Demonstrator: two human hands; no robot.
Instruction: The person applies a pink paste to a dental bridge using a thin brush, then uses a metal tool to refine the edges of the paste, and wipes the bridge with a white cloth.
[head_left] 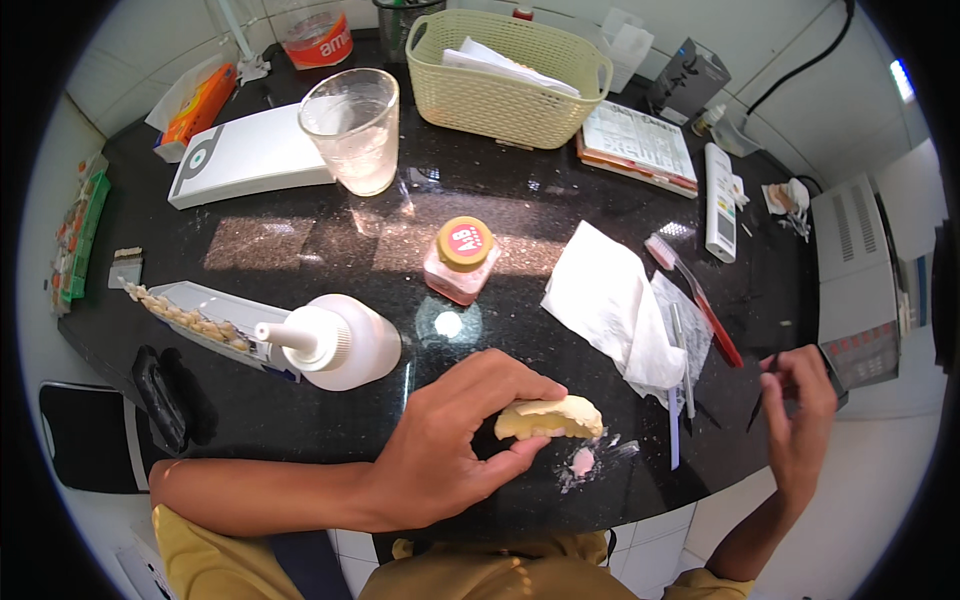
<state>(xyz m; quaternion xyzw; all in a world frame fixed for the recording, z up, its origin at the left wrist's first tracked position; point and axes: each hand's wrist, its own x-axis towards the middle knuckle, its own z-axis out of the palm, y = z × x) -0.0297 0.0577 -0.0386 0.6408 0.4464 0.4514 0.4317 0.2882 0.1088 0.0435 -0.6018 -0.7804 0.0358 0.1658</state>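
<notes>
My left hand (455,440) pinches a pale yellow plaster dental cast (550,417) between thumb and fingers, just above the black countertop (330,250) near its front edge. A small pink lump (581,461) and white crumbs lie on the counter right below the cast. My right hand (805,415) is off to the right at the counter's edge, its fingers closed on a thin dark tool (762,398). A crumpled white tissue (615,305) lies between the two hands.
A small pink jar with a yellow lid (462,260), a white squeeze bottle (335,340) lying on its side, a tray of teeth (195,318), a clear plastic cup (352,130), a cream basket (510,75), a red-handled brush (695,295) and a white remote (720,200) sit on the counter.
</notes>
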